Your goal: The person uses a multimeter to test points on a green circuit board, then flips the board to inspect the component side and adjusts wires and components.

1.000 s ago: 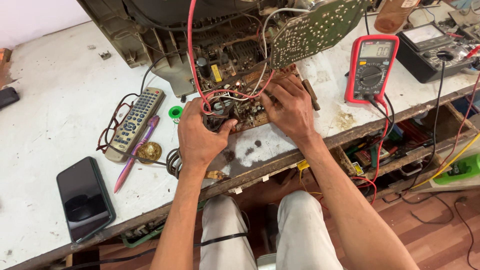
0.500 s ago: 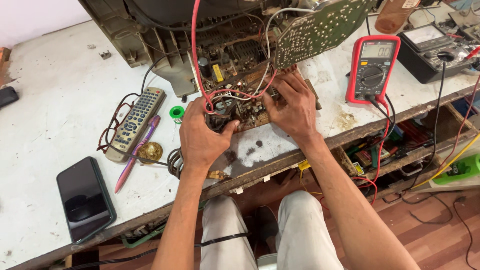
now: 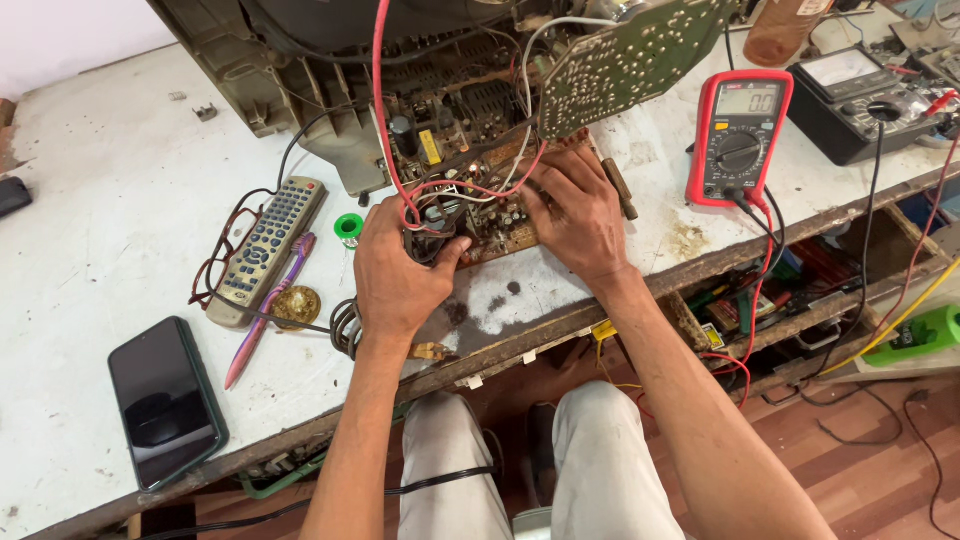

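Note:
A brown circuit board (image 3: pixel 470 165) crowded with components slides out from an old television casing (image 3: pixel 290 60) on the white bench. My left hand (image 3: pixel 400 265) grips the board's near left corner, thumb hooked around a black part. My right hand (image 3: pixel 575 210) presses flat on the board's near right edge, fingers spread over the components. Red and white wires (image 3: pixel 385 120) loop over the board. A green perforated board (image 3: pixel 630 55) hangs tilted above its right side.
A red multimeter (image 3: pixel 738 135) with leads lies right of the board, a black analogue meter (image 3: pixel 860 95) beyond it. A grey remote (image 3: pixel 265 245), pink pen (image 3: pixel 268 310), solder spool (image 3: pixel 348 226) and dark phone (image 3: pixel 165 400) lie left. An open drawer of tools (image 3: pixel 780 290) sits under the bench edge.
Both hands stay on the board with only small finger shifts. The view has shifted slightly.

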